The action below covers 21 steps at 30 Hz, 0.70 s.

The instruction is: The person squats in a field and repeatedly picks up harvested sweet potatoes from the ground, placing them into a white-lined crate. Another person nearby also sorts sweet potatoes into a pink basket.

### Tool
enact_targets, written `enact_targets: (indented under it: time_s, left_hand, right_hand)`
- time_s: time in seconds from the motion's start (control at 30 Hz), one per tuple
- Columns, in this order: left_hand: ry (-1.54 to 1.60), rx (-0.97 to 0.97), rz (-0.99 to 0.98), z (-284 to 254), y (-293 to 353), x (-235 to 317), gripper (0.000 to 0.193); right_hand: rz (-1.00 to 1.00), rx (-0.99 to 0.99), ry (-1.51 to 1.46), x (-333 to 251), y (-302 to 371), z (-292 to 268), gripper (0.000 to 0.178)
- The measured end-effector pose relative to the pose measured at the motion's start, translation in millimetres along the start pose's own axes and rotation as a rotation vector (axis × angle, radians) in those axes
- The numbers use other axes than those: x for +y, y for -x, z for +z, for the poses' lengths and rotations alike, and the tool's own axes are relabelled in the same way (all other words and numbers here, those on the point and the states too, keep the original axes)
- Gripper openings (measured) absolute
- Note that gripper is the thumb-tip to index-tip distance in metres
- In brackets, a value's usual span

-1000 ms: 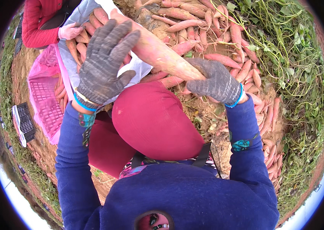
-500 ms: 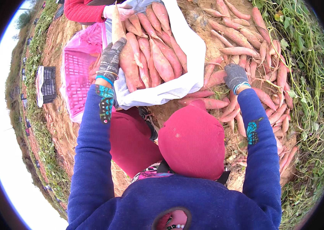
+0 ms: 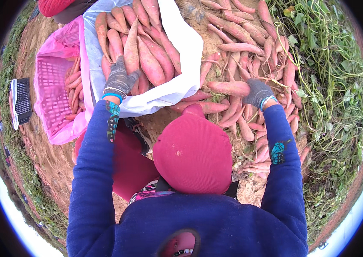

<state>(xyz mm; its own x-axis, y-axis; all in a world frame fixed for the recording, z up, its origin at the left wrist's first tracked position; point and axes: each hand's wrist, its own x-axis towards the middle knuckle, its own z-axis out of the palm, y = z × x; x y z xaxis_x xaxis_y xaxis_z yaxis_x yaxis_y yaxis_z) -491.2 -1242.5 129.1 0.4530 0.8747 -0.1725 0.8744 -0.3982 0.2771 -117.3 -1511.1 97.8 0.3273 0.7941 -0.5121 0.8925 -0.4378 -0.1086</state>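
Observation:
My right hand (image 3: 258,93), in a grey glove, grips the thick end of a pink sweet potato (image 3: 227,88) held over the heap on the soil. My left hand (image 3: 122,80), also gloved, lies with fingers stretched and thumb apart on sweet potatoes inside a crate with a white liner (image 3: 188,43). Beside its thumb, a long sweet potato (image 3: 132,49) points away from me on top of the others. The palm hides what lies beneath it.
Left of the lined crate stands a pink-lined crate (image 3: 52,94) with several sweet potatoes. A dark crate (image 3: 22,100) is farther left. Green vines (image 3: 335,94) border the heap of sweet potatoes (image 3: 290,81) on the right. A co-worker's red sleeve (image 3: 52,6) shows at the top left.
My right hand has taken hold of a sweet potato from the heap. The long sweet potato by my left hand now lies lower in the crate. The co-worker's gloved hand has left view.

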Motion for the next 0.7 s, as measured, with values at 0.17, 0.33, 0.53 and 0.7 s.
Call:
enact_targets:
  time_s: [0.17, 0.33, 0.53, 0.7]
  left_hand:
    - [-0.095, -0.056, -0.004, -4.2, -6.3, -7.8, 0.085]
    - [0.454, 0.146, 0.192, -24.8, 13.5, 10.2, 0.051]
    - [2.698, -0.83, 0.524, -56.4, 67.3, 69.7, 0.079]
    - [2.332, -0.627, 0.405, -89.9, 45.0, 39.1, 0.093]
  right_hand:
    - [-0.031, 0.261, -0.547, 14.5, 76.6, -1.4, 0.061]
    - [-0.279, 0.761, -0.349, -46.2, 97.5, -49.2, 0.069]
    - [-0.584, 1.079, 0.045, -156.1, 63.6, -130.4, 0.066]
    - [-0.468, 1.099, -0.224, -225.8, 9.2, -156.7, 0.055]
